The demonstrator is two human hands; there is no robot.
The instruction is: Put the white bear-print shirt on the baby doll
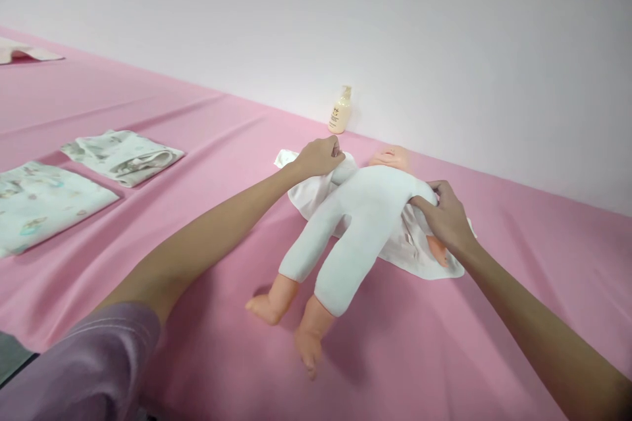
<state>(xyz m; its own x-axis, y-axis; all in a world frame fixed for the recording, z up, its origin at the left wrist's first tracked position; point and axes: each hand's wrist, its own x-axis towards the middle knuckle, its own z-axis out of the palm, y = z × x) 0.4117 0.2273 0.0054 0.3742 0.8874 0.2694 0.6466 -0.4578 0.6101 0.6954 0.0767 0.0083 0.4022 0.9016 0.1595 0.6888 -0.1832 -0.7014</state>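
Note:
A baby doll (368,204) with a white cloth body lies on its back, bare feet toward me. Beneath its upper body a pale baby garment (415,253) is spread, its edges showing on both sides. My left hand (320,156) is closed beside the doll's left-side shoulder in view, where the garment's cloth rises to the fingers; their tips are partly hidden. With thumb and fingers closed, my right hand (447,214) grips the doll's upper arm on the other side. Below that hand the doll's small hand (437,250) rests on the garment.
A cream pump bottle (340,112) stands against the white wall (247,20), behind the doll. Two folded printed cloths (126,154) (49,204) lie at the left on the pink tablecloth (207,329). Another pale cloth (27,51) lies at the far left.

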